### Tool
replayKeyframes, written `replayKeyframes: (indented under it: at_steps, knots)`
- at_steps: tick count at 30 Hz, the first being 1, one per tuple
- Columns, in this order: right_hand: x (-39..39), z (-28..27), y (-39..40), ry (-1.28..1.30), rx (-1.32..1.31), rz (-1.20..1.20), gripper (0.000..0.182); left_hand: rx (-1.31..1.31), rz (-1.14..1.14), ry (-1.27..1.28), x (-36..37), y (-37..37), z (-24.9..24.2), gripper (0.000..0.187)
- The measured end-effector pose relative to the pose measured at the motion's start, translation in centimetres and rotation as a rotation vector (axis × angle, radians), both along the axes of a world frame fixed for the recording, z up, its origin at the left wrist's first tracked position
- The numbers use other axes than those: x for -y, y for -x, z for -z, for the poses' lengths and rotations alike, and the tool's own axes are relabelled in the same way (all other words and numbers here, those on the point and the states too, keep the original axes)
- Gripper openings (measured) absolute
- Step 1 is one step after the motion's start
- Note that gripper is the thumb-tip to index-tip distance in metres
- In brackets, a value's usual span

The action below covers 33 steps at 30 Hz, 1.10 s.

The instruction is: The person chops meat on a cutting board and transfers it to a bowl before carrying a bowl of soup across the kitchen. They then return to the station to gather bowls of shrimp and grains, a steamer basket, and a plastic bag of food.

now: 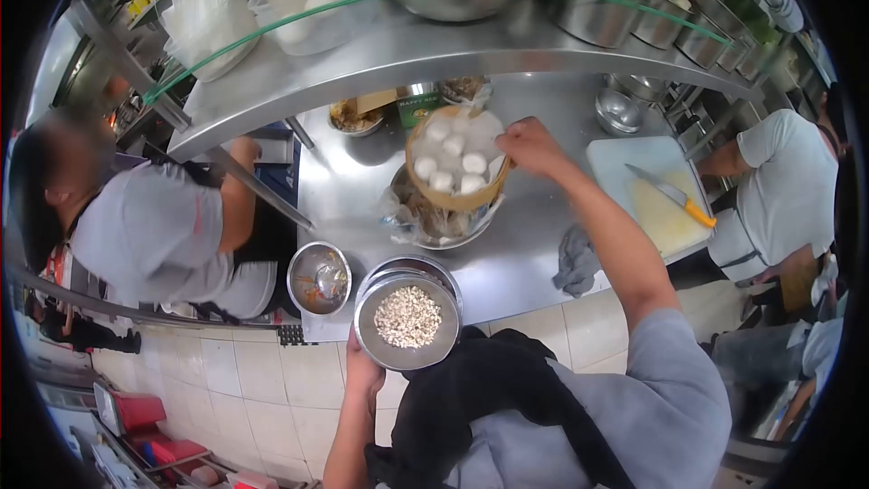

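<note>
My left hand [364, 366] is closed on the side of a metal bowl [447, 335] near the table's front edge. Small pale chopped pieces [407, 317] lie in that bowl, and the rim of a second metal bowl [412, 263] shows behind it. Farther out, my right hand [532, 147] grips the right rim of a round bamboo steamer basket [453, 197]. Several white round buns [472, 163] sit inside it. The basket overlaps a large metal bowl [480, 228] holding clear plastic bags [407, 208].
A small metal bowl [312, 294] with food scraps stands on the left. To the right are a cutting board [625, 156], an orange-handled knife [670, 190] and a grey cloth [576, 261]. Overhead runs a steel shelf [362, 72] with pots. One person [172, 226] works left, another [787, 181] right.
</note>
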State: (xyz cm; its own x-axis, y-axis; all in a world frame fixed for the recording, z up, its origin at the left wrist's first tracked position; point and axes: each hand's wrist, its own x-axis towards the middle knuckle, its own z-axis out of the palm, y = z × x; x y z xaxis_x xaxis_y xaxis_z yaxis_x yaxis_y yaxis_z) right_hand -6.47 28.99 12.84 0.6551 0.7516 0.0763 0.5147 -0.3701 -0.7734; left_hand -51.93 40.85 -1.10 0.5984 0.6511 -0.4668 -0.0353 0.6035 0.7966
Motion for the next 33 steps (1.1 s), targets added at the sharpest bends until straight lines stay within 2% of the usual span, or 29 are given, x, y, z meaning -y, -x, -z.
replayKeyframes:
  at_steps: [2, 3, 5, 7, 9, 11, 12, 13, 14, 15, 16, 17, 18, 19, 20, 22, 23, 25, 26, 28, 29, 31, 32, 33]
  knots:
    - [2.3, -0.6, -2.0, -0.221, -0.303, 0.213, 0.031, 0.029, 0.006, -0.024, 0.8, -1.6, 1.5, 0.045]
    - [3.2, -0.4, -3.3, -0.222, -0.307, 0.210, 0.031, 0.026, 0.002, -0.026, 0.8, -1.9, 1.0, 0.045]
    - [5.1, 1.5, -6.7, -0.404, -0.482, 0.306, 0.030, -0.052, 0.005, -0.054, 1.0, -2.4, 0.0, 0.045]
    - [6.6, 3.6, -8.4, -0.389, -0.480, 0.381, 0.029, -0.050, 0.043, -0.076, 0.9, -2.5, 0.6, 0.047]
    - [7.1, 6.2, -9.0, -0.376, -0.493, 0.454, 0.028, -0.062, 0.078, -0.103, 0.9, -2.2, -1.2, 0.049]
    - [7.7, 9.4, -8.2, -0.279, -0.465, 0.606, 0.032, -0.067, 0.124, 0.036, 0.3, -2.3, -3.2, 0.054]
    - [7.9, 11.1, -7.7, -0.272, -0.464, 0.605, 0.032, -0.230, 0.244, 0.013, -1.6, -1.1, -2.8, 0.059]
    - [7.8, 12.6, -7.0, -0.280, -0.505, 0.645, 0.034, -0.408, 0.304, -0.208, -2.1, -1.5, -6.5, 0.060]
    - [7.5, 13.1, -6.0, -0.292, -0.546, 0.695, 0.036, -0.353, 0.313, -0.524, -4.0, -1.3, -6.6, 0.054]
    - [7.5, 13.2, -5.7, -0.292, -0.547, 0.720, 0.036, -0.485, 0.313, -0.943, -6.6, -1.7, -6.8, 0.046]
    - [7.8, 12.3, -4.6, -0.272, -0.515, 0.745, 0.036, -0.475, 0.206, -0.917, -7.0, -5.3, -11.3, 0.039]
    - [8.4, 12.1, -3.1, -0.245, -0.488, 0.771, 0.036, -0.454, 0.185, -1.028, -7.6, -8.9, -13.9, 0.038]
    - [9.0, 12.2, -2.4, -0.245, -0.487, 0.798, 0.036, -0.223, 0.142, -1.149, -7.8, -13.0, -14.5, 0.037]
    - [9.3, 12.0, -1.9, -0.177, -0.247, 0.793, 0.036, -0.053, 0.241, -1.183, -8.1, -17.4, -14.5, 0.041]
    - [9.8, 12.0, -1.1, -0.097, -0.012, 0.779, 0.036, -0.219, 0.517, -1.020, -5.9, -21.3, -18.7, 0.049]
    - [8.6, 9.5, 2.3, -0.164, 0.080, 0.733, 0.036, -0.522, 0.836, -1.641, -6.4, -27.6, -14.5, 0.052]
    - [7.5, 7.9, 4.6, -0.232, 0.159, 0.668, 0.036, -0.511, 0.847, -1.633, -6.8, -29.1, -13.0, 0.052]
    - [5.2, 4.1, 7.6, -0.101, 0.018, 0.537, 0.036, -0.650, 1.188, -1.738, -7.3, -31.8, -11.1, 0.041]
    - [4.0, 4.0, 8.1, -0.091, 0.054, 0.476, 0.038, -0.637, 1.183, -1.747, -8.0, -32.9, -10.0, 0.041]
    - [2.3, 3.8, 8.9, -0.082, 0.078, 0.433, 0.041, -0.316, 0.789, -1.464, -10.2, -33.7, -8.4, 0.020]
    - [1.5, 3.3, 8.9, 0.002, 0.081, 0.369, 0.046, -0.312, 0.801, -1.467, -10.7, -33.7, -9.5, 0.020]
    - [0.3, 1.9, 9.1, 0.076, 0.091, 0.301, 0.052, 0.055, 0.638, -0.465, -11.8, -33.5, -13.5, 0.009]
    - [-0.4, 1.3, 9.3, 0.167, 0.132, 0.292, 0.056, 0.058, 0.634, -0.471, -12.4, -33.3, -14.0, 0.009]
    - [-0.9, 0.8, 9.2, 0.257, 0.177, 0.279, 0.062, 0.264, 0.674, -0.333, -13.1, -33.2, -14.6, 0.010]
